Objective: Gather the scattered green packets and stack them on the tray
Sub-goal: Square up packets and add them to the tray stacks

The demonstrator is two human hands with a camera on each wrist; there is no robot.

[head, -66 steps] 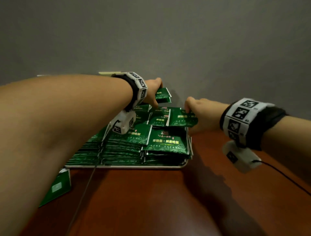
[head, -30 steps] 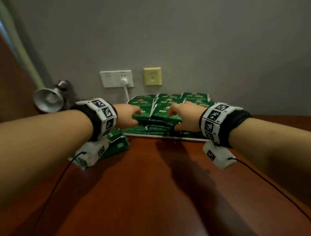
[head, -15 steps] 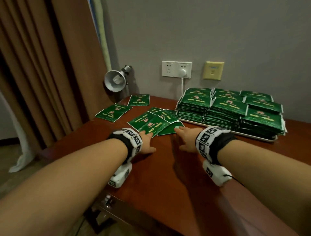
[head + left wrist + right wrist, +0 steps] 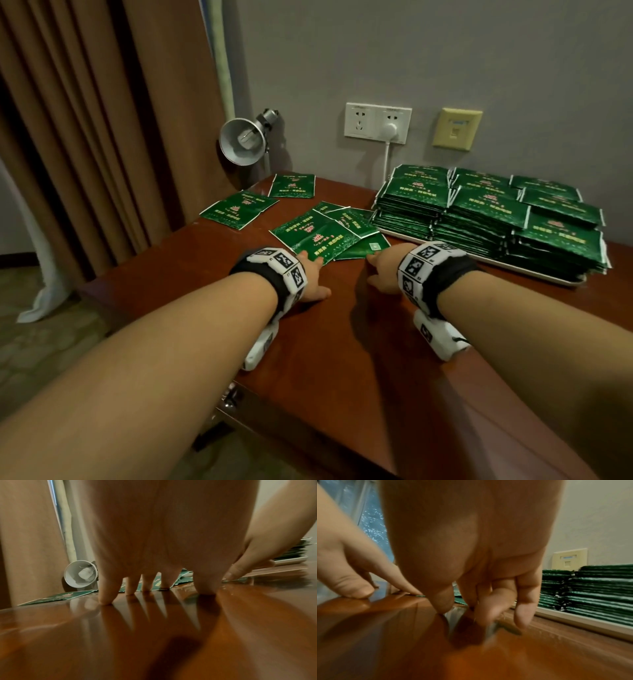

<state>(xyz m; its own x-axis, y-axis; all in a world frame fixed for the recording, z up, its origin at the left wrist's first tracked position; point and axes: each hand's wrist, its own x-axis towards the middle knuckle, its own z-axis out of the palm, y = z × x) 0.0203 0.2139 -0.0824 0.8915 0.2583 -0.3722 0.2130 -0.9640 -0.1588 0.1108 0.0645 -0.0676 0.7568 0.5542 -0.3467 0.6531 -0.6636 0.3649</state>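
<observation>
Several loose green packets lie on the brown table: an overlapping cluster in the middle and two more towards the far left corner. The white tray at the right carries tall stacks of green packets. My left hand lies at the cluster's near edge, its straight fingertips on the wood and holding nothing. My right hand rests beside it, one fingertip at the corner of the nearest packet. Its bent fingers touch the table, blurred.
A metal clamp lamp stands at the table's far left corner, with brown curtains behind it. A white socket with a plug and a yellow wall plate sit on the grey wall. The table's left edge drops off near my left forearm.
Both hands have left the stacks on the tray and come down on the table in front of the loose cluster. The head view has swung left.
</observation>
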